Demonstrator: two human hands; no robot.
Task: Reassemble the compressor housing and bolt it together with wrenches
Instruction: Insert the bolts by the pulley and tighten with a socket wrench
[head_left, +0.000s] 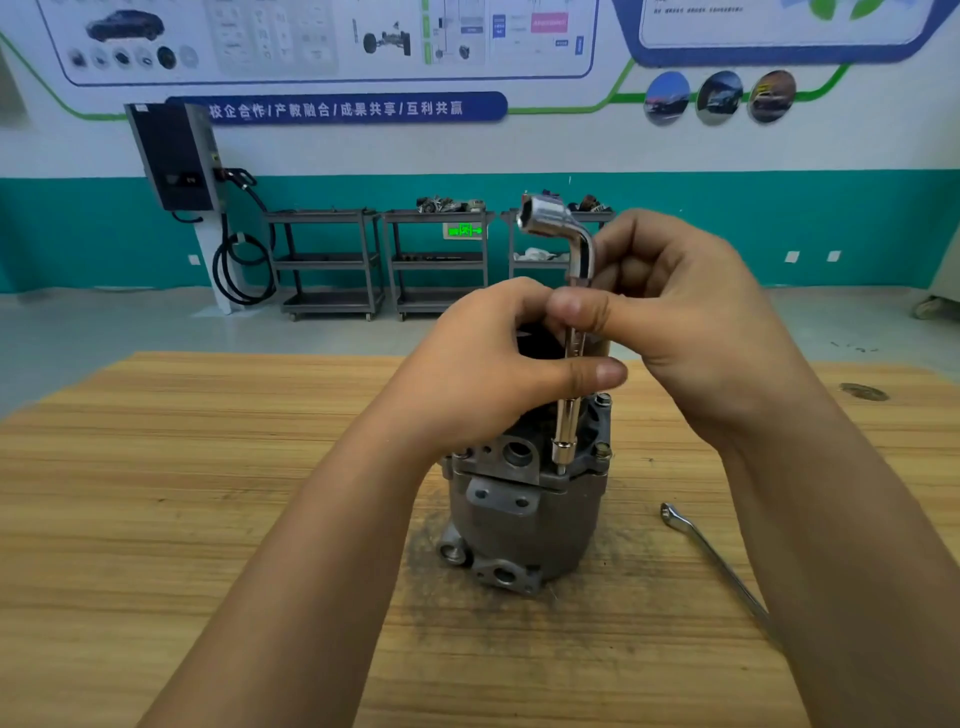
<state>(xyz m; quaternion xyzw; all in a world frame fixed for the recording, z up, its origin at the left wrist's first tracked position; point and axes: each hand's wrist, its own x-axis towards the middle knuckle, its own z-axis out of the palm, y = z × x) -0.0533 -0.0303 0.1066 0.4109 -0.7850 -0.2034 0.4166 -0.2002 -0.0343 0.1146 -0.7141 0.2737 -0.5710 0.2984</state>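
While the left hand (488, 364) and right hand (691, 322) pinch its upright shaft, the L-shaped socket wrench (565, 431) seats on a bolt (561, 470) atop the compressor housing (519, 512), below both hands. A flat wrench (714, 558) lies beside the right forearm.

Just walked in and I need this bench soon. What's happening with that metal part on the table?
A person is bolting up the compressor housing, which stands upright on the wooden table. The left hand wraps the shaft of an upright L-shaped socket wrench; the right hand pinches it just below the bend. Its lower socket sits over a bolt on the housing's top edge. A flat wrench lies untouched on the table to the right.
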